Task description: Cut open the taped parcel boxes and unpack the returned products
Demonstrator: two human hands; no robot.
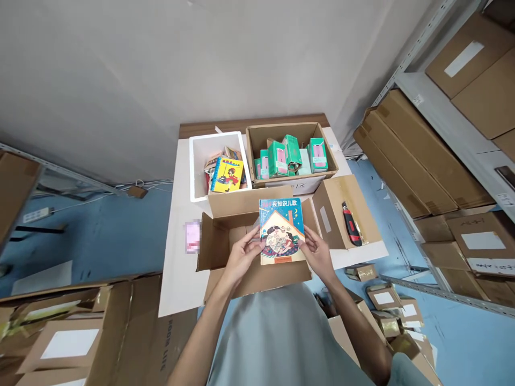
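Note:
Between my two hands I hold a children's book [282, 230] with a blue and cream illustrated cover facing up. My left hand [244, 252] grips its left edge, and my right hand [317, 251] grips its right edge. Right beneath the book stands an open cardboard box [213, 244], flaps spread out; the book hides part of its inside. Behind it on the left, a white foam box [197, 166] holds a pile of books, a yellow-covered book [228, 175] on top. To its right, another cardboard box [295, 131] contains several green packages [278, 159].
A red and black utility knife [351, 225] lies on a closed cardboard box [332, 206] at the table's right. A pink blurred item [193, 237] rests on the white table [171, 284]. Shelves of cartons [478, 241] stand at right; large boxes [137, 321] occupy the lower left.

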